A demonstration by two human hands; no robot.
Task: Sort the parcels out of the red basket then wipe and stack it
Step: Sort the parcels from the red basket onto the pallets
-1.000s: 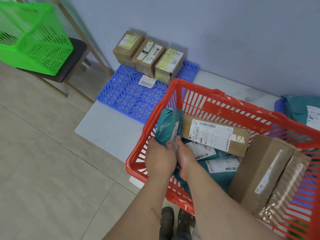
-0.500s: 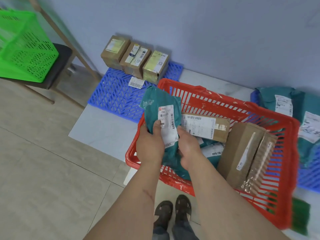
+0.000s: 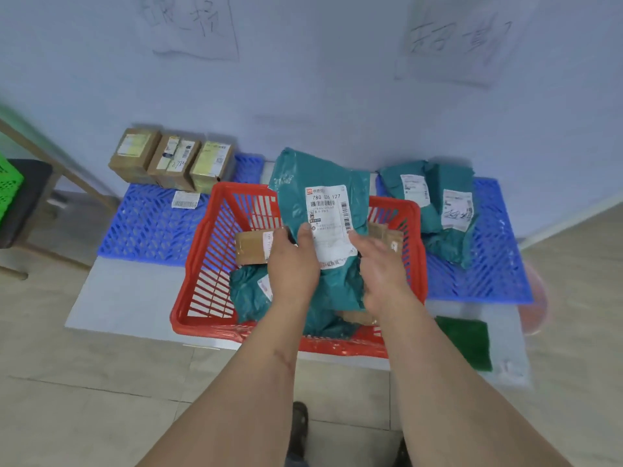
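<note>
Red basket (image 3: 209, 264) sits on a pale floor slab at the centre of the view, its near rim towards 6 o'clock and its far rim towards 12 o'clock by the wall. Above it, a teal mailer bag (image 3: 317, 183) is held upright with its white shipping label (image 3: 328, 224) facing the camera. The left hand (image 3: 293, 264) grips the bag's lower left edge, thumb pressed on the front just beside the label. The right hand (image 3: 381, 264) is at the bag's lower right edge with its fingers loosely spread; the blur there means I cannot tell whether it grasps the bag or only touches it. Inside the basket, a cardboard box (image 3: 251, 246) lies at 9 o'clock of the hands, another teal bag (image 3: 249, 294) lies below it towards 7 o'clock, and a second brown box (image 3: 387, 235) shows at 3 o'clock, partly hidden by the right hand. At 10 o'clock of the basket, 3 small cardboard boxes (image 3: 172, 161) stand in a row against the wall on a blue plastic pallet (image 3: 145, 227), with a loose label (image 3: 185, 199) lying just in front of them. At 2 o'clock, 2 teal bags (image 3: 438, 197) lie on a second blue pallet (image 3: 488, 264). A dark green cloth (image 3: 467, 342) lies on the slab at 4 o'clock of the basket.
</note>
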